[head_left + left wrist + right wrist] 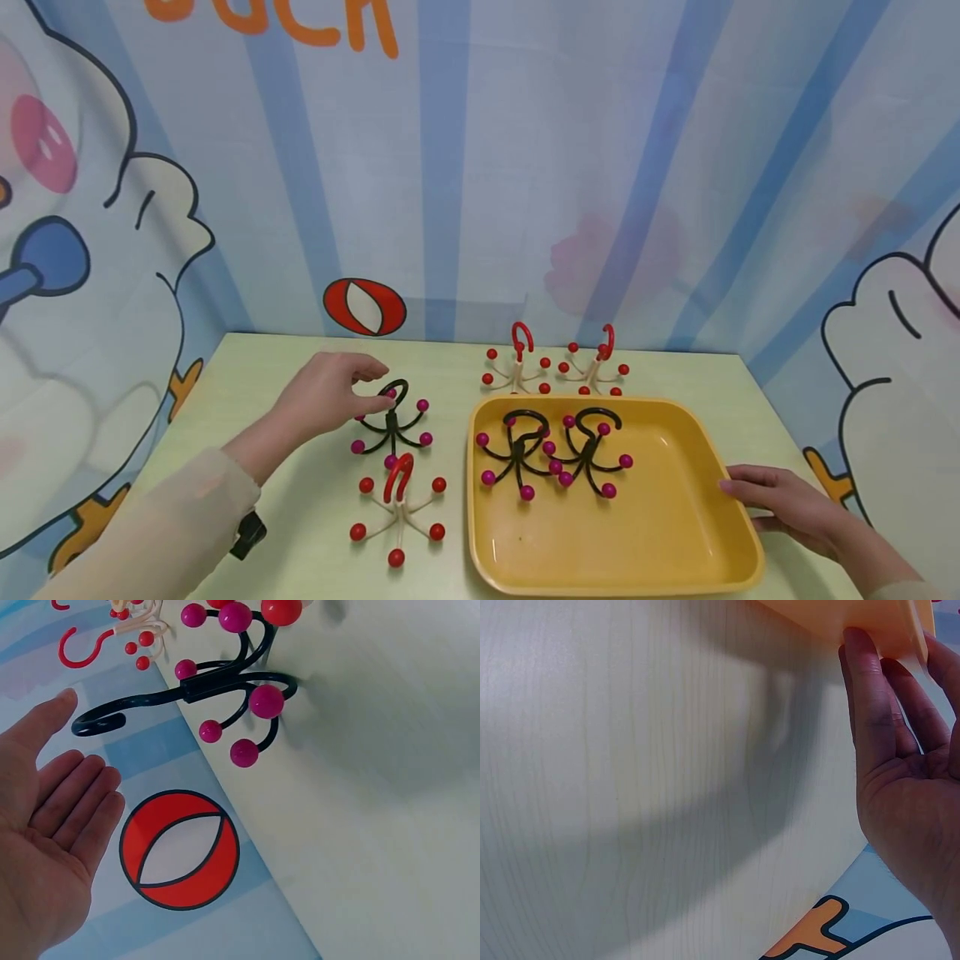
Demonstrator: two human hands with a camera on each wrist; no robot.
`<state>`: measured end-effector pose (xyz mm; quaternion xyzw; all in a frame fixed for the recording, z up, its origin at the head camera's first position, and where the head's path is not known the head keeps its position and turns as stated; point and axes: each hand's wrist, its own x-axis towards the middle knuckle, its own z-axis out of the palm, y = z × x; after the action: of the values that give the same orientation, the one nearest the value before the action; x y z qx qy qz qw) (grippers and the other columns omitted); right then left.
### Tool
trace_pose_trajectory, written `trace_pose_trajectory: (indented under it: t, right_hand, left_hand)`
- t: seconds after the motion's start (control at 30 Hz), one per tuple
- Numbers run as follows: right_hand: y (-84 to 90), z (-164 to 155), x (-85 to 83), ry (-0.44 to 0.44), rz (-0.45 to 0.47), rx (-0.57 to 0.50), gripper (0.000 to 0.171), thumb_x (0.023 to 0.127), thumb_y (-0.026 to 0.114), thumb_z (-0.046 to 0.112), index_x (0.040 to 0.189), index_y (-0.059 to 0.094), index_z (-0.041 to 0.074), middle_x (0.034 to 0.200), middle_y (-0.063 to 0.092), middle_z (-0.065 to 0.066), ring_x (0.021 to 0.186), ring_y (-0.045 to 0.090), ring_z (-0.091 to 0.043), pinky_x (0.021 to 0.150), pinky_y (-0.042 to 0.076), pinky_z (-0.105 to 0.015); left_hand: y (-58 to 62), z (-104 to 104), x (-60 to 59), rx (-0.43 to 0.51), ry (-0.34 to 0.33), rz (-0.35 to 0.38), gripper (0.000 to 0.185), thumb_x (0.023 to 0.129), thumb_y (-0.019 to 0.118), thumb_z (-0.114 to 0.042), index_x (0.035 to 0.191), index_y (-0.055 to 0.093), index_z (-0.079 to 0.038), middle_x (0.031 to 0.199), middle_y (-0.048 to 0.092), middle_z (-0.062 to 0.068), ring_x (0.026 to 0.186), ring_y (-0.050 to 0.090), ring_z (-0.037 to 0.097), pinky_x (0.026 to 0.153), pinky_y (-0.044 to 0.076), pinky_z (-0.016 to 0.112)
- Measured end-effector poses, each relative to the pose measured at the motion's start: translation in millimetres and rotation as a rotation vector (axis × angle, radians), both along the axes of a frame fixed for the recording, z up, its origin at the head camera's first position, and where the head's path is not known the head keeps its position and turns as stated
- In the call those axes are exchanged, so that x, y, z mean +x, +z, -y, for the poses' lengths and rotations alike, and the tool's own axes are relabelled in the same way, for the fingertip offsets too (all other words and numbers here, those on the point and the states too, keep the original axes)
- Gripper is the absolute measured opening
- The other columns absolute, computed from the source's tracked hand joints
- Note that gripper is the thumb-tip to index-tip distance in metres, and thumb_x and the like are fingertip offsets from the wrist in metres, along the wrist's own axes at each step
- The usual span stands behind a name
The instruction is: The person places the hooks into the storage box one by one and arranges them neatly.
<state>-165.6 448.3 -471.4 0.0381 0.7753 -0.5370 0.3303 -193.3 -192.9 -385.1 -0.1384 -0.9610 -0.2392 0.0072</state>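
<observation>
A black multi-armed hook with magenta balls (393,427) stands on the pale green table (300,467). My left hand (358,385) hovers just left of its top loop with fingers relaxed, holding nothing. In the left wrist view the palm (52,810) is spread, the thumb close to the black hook (195,686) without gripping it. My right hand (757,493) lies flat against the right rim of the yellow tray (660,521). Its straight fingers (870,690) touch the tray's edge (855,615). Two more black hooks (517,454) (592,450) lie in the tray.
A red and cream hook (397,510) stands in front of the black one. Two more red ones (517,365) (597,364) stand behind the tray by the striped cartoon backdrop (480,167). The tray's right half is bare.
</observation>
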Motion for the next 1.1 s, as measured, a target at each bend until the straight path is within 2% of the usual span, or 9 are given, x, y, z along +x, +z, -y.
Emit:
trace_pose_trajectory:
  t: [0.4,0.67,0.83,1.1]
  right_hand:
    - [0.2,-1,-0.6,-0.004,0.001,-0.003,0.063,0.113,0.057,0.031,0.153,0.042,-0.015,0.132,0.072,-0.008,0.11,0.074,-0.019,0.094,0.062,-0.044]
    - [-1.8,-1,-0.3,-0.008,0.005,-0.007,0.063,0.113,0.057,0.031,0.153,0.043,-0.015,0.131,0.072,-0.007,0.109,0.074,-0.02,0.094,0.062,-0.044]
    - [-1.7,0,-0.7,-0.012,0.004,0.004,0.064,0.113,0.058,0.032,0.153,0.042,-0.015,0.131,0.072,-0.008,0.109,0.074,-0.02,0.094,0.062,-0.044]
    - [-1.1,1,0.4,-0.012,-0.004,0.016,0.065,0.113,0.058,0.033,0.153,0.042,-0.015,0.132,0.072,-0.009,0.108,0.074,-0.021,0.093,0.063,-0.043]
  left_hand:
    - [-22.1,0,6.2,0.088,0.059,-0.05,0.043,0.092,0.086,-0.028,0.128,0.077,-0.007,0.124,0.077,0.013,0.112,0.073,0.036,0.096,0.059,0.054]
    - [-35.6,-2,9.2,0.142,0.08,-0.091,0.032,0.095,0.084,-0.023,0.122,0.08,-0.008,0.117,0.08,0.009,0.109,0.075,0.035,0.094,0.06,0.053]
    - [-40.4,-3,9.4,0.179,0.094,-0.127,0.022,0.096,0.083,-0.017,0.115,0.082,-0.008,0.11,0.081,0.006,0.105,0.077,0.033,0.093,0.061,0.054]
    - [-42.8,-5,8.3,0.202,0.106,-0.155,0.017,0.095,0.083,-0.016,0.111,0.083,-0.008,0.103,0.082,0.004,0.102,0.078,0.033,0.091,0.062,0.053]
